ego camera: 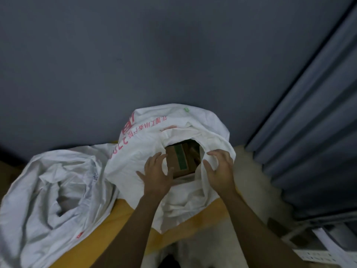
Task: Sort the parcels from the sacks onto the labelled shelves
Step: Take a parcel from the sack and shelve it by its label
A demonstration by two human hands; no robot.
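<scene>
- Grey-blue wall (135, 55) fills the upper frame; ribbed grey panel (313, 117), maybe a shutter, runs down the right side. Dim light, soft focus.
- Two white sacks on yellowish sheeting (123, 213) at lower centre. Printed sack (146, 144) at centre with red lettering, mouth open toward the camera. Second sack (54, 194) slumped at lower left; contents can't be told.
- Brown parcel (179, 161) with a green tape strip sits inside the printed sack's mouth, centre frame. More cardboard shows behind it, unclear how many pieces.
- Left hand (156, 175): fingers spread wide, empty, at the left lip of the mouth, just beside or touching the parcel's near corner; can't tell which.
- Right hand (218, 171): fingers curled, seems to pinch the sack's right rim, holding no parcel.
- Step, judged: opening the sack and reaching for the first visible parcel. Nothing lifted out yet, so the sorting here looks early.
- Next move calls for: keep the rim pulled back, get the left hand around the parcel, lift it up and toward the camera through the mouth.
- Edges: the mouth is only slightly wider than the parcel, and loose cloth folds at the near lip could snag a corner.
- Room: open above the sack and toward the wall; tight on the right by the panel; second sack crowds the left.
- No shelves or labels in view; clutter at lower right (309, 248) unreadable.
</scene>
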